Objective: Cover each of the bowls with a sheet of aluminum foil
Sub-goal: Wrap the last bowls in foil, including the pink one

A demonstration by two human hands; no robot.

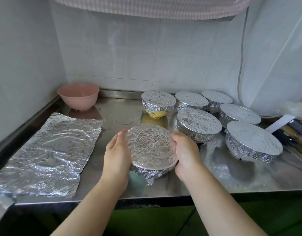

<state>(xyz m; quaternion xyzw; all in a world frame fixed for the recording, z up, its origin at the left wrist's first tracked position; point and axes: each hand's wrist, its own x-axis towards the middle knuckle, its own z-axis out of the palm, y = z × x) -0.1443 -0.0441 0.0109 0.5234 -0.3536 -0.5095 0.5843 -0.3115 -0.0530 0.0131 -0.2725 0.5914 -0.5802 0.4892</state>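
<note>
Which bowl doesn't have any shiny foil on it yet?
The pink bowl in the back left corner. It sits open, while every other bowl wears a foil cover.

- A foil-covered bowl (151, 148) is seen at the counter's front centre, its wrinkled sheet folded under the rim.
- Six covered bowls (198, 124) are grouped at right.
- A pink bowl (78, 96) stands uncovered at the back left.
- Loose foil sheets (46, 154) lie flat at left.

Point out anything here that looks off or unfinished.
The pink bowl at the back left corner stands bare, with no foil, while the rest are wrapped. The foil on the yellow bowl stops short, leaving its base showing. Spare foil sheets lie crumpled at the left.
</note>
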